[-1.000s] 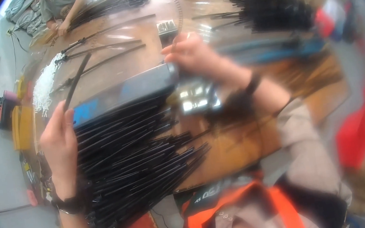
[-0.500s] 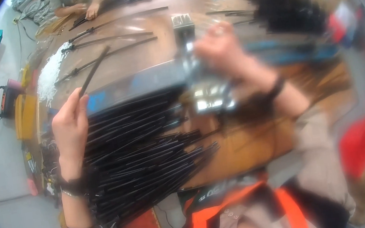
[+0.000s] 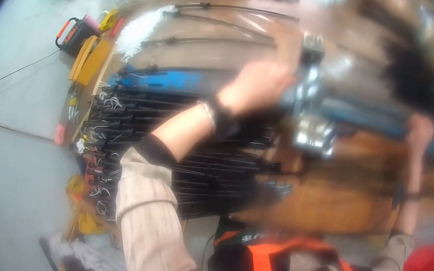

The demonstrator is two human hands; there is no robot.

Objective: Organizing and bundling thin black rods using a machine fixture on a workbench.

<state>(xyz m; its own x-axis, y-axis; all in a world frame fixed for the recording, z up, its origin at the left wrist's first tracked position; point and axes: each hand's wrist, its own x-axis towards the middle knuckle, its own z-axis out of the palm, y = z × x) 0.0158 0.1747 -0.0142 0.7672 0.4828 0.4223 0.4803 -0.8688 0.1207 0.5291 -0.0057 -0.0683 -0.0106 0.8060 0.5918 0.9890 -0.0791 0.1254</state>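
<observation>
My left hand (image 3: 262, 82) is raised over the bench (image 3: 316, 207), just beside the upright metal fixture (image 3: 307, 87). Its fingers look curled in, but they are smeared, and I cannot tell whether they pinch anything. My right hand (image 3: 420, 132) is reached far out to my right, by the near end of a blurred dark bundle (image 3: 414, 80). I cannot make out whether those fingers are spread, closed or holding something.

The black rods (image 3: 216, 171) lie side by side in a thick layer on the bench, below and to the left of my left hand, with white cord loops (image 3: 100, 190) at many of their left ends. Beyond my left hand, a few long thin rods (image 3: 214, 39) lie apart from one another, near a heap of white pieces (image 3: 141, 32).

I judge this to be a handling step between stock and fixture: one hand at the fixture, the other out at the bundle. From here, the next move calls for a sure grip on a single piece, kept clear of the blue rail (image 3: 363, 109) that lies between the fixture and my right hand.
</observation>
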